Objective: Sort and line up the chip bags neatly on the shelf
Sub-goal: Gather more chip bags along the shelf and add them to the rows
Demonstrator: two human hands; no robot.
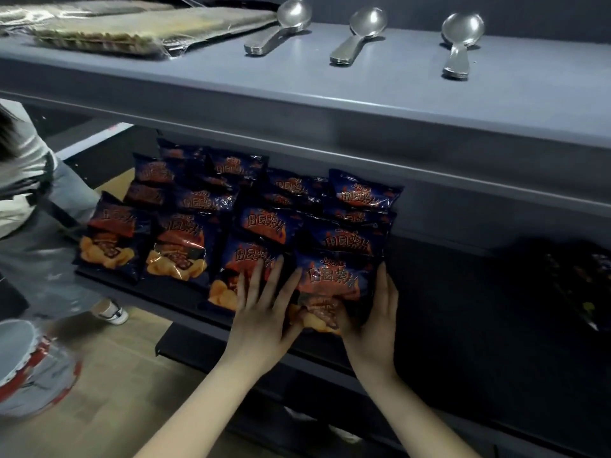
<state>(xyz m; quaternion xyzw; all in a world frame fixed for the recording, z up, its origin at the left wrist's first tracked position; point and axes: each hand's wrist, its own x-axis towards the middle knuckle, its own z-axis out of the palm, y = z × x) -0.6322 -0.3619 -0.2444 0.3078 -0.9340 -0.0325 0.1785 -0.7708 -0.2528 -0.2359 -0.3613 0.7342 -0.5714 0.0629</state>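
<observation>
Two hands at the bag (334, 279): left hand (264, 302) flat against its left side, right hand (373, 312) gripping its right edge. Looks light, slippery, crushable; we'd take the edges gently.

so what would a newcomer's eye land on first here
The blue-and-orange chip bags overlapping in rows on the dim lower shelf, with the left hand and right hand on either side of the front bag. Above, three shiny spoon stacks lie on the top shelf.

Dark lower shelf (446, 309) under overlapping chip bags (180, 249)
</observation>
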